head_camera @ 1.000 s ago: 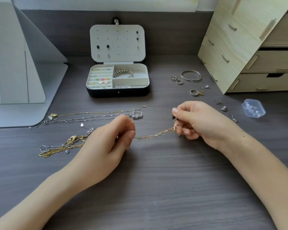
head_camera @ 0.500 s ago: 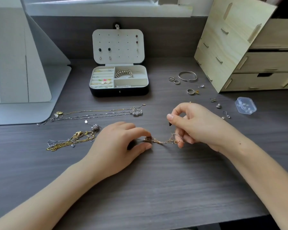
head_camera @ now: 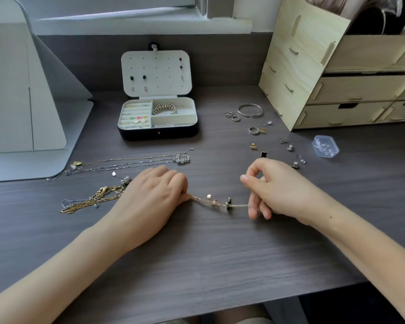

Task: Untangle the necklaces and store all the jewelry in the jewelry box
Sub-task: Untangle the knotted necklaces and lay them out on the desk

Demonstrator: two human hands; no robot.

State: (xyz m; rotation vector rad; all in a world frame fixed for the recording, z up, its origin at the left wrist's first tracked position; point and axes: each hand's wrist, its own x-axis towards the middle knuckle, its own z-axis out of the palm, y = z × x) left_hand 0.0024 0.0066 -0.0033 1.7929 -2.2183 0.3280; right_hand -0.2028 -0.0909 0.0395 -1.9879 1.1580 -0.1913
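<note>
- My left grip (head_camera: pixel 150 202) pinches one end of the chain (head_camera: pixel 220 203).
- My right grip (head_camera: pixel 278 192) pinches the other end.
- The open jewelry box (head_camera: pixel 158 134) sits beyond both.

Dark wood-grain desk (head_camera: pixel 197 265). Plywood drawers (head_camera: pixel 351 90) beyond the right hand (head_camera: pixel 278 190); grey panel (head_camera: pixel 14 90) beyond the left hand (head_camera: pixel 150 202); pale sill (head_camera: pixel 138 26) behind.

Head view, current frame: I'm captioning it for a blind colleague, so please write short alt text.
A left hand and a right hand pinch the two ends of a thin gold chain with small charms, stretched between them over a dark desk. An open jewelry box stands behind; tangled necklaces lie to the left, rings and earrings to the right.
</note>
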